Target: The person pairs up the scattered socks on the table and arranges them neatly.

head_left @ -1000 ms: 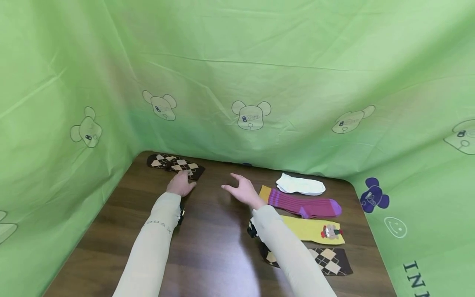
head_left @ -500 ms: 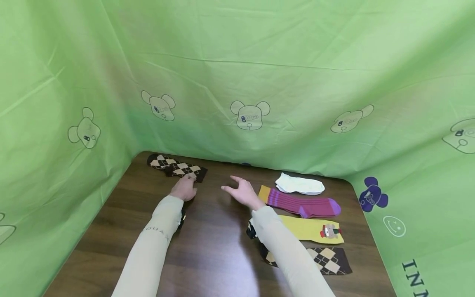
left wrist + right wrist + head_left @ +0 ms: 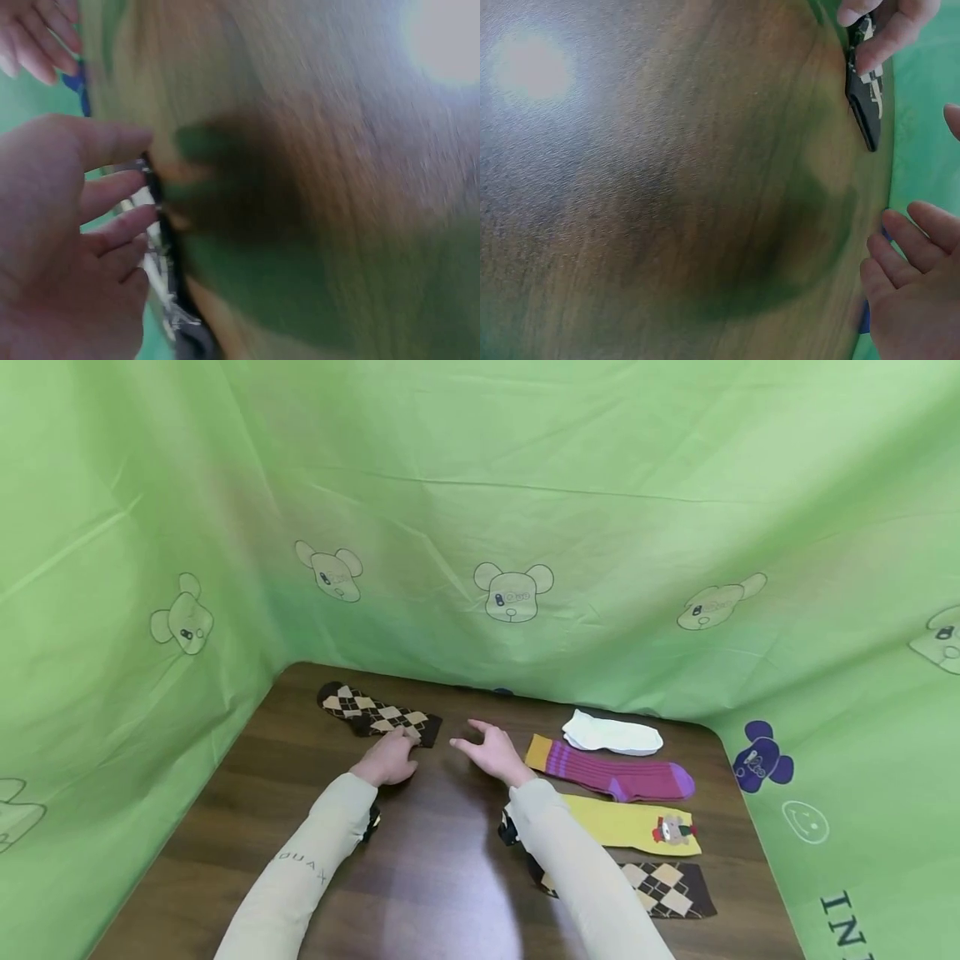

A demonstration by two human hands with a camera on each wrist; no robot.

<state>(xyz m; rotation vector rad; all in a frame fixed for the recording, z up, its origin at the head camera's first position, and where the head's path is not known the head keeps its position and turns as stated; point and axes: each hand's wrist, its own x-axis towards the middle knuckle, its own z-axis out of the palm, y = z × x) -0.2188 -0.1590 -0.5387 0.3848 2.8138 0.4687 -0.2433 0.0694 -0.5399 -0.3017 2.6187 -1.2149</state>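
A dark argyle sock (image 3: 390,714) lies at the far left of the table, its cuff toward the right. My left hand (image 3: 387,758) presses its fingertips on the sock near the cuff; in the right wrist view the fingers (image 3: 885,49) rest on the sock's top. Beyond the left hand, part of the sock (image 3: 159,255) shows dark edge and pale diamonds in the left wrist view. To its right my right hand (image 3: 491,753) hovers over the table with thumb and fingers spread, holding nothing. In the right wrist view its palm (image 3: 922,300) and extended fingers show.
On the right lie a white sock (image 3: 611,733), a purple sock with orange cuff (image 3: 585,768), a yellow sock (image 3: 615,823) and another argyle sock (image 3: 667,887), partly under my right forearm. A green cloth (image 3: 420,527) hangs round the brown table (image 3: 420,877).
My left hand has slid the argyle sock to the right and slightly nearer, and it lies straighter. The right hand has stayed almost in place.
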